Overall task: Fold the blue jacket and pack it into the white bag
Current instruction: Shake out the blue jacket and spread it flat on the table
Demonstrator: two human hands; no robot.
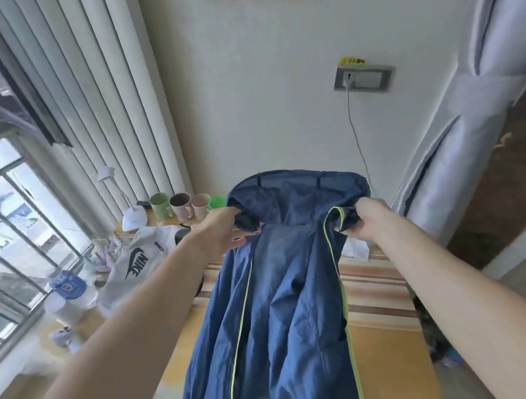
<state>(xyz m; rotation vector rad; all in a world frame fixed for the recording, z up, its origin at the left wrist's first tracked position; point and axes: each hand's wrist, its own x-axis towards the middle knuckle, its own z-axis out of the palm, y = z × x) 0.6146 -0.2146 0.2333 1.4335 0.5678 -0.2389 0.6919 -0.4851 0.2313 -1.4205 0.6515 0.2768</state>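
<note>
Both hands, left and right, clamp the thin navy lime-piped jacket at its shoulders; slack below either grip could twist the fold.

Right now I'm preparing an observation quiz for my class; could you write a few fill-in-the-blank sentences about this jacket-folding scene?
1. Both hands, left hand and right hand, hold up the blue ____.
2. The jacket has trim coloured ____.
3. The word printed on the white bag is ____.
4. Behind the bag stands a row of ____ beside the white lamp.

Missing words: jacket; yellow-green; NIKE; mugs
</note>
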